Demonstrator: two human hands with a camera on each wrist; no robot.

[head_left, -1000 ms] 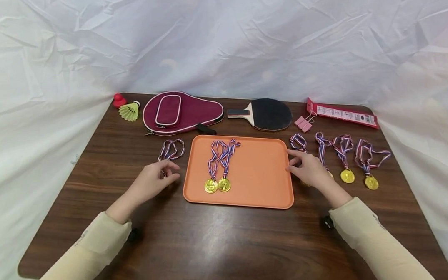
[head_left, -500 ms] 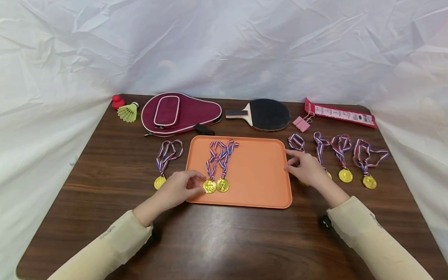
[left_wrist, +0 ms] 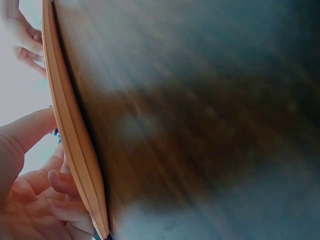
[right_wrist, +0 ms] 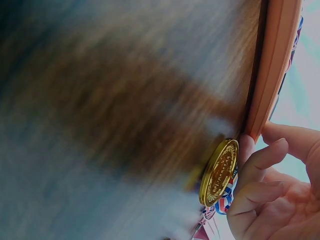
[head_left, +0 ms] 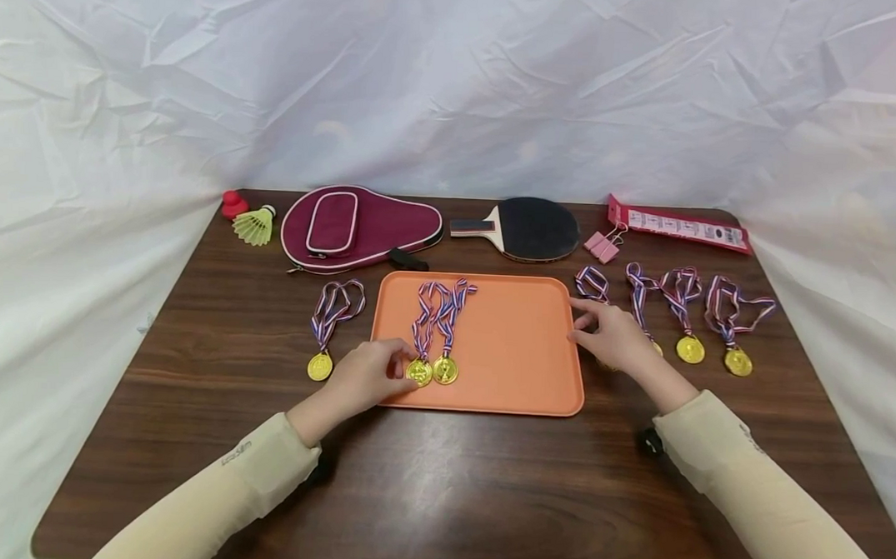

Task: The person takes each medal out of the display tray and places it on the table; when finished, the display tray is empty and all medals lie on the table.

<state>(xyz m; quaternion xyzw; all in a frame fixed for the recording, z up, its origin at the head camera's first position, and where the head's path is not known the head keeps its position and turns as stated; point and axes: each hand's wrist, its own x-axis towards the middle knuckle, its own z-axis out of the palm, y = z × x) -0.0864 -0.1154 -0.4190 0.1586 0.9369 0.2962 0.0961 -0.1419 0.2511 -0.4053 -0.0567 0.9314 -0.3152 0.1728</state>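
On the orange tray [head_left: 516, 349] lie two gold medals with striped ribbons, the left medal [head_left: 418, 372] and the right medal [head_left: 446, 370]. My left hand [head_left: 366, 378] reaches over the tray's left edge, with thumb and fingertips right at the left medal's rim. In the left wrist view the left thumb [left_wrist: 32, 127] lies over the tray wall [left_wrist: 75, 145]. My right hand [head_left: 616, 341] touches the tray's right rim with index finger and thumb, the other fingers bent. Below it, a medal [right_wrist: 220, 172] shows in the right wrist view, mostly hidden by the hand from above.
A medal [head_left: 320, 366] lies left of the tray; several more, including one far-right medal [head_left: 738, 361], lie to its right. Along the back are a shuttlecock [head_left: 253, 226], a maroon paddle case [head_left: 398, 227], a table tennis paddle [head_left: 538, 229], a pink binder clip [head_left: 603, 247] and a red package [head_left: 679, 226].
My left hand has moved right, from over the medal left of the tray to the left medal on the tray, uncovering the first one. The right hand stays at the tray's rim.
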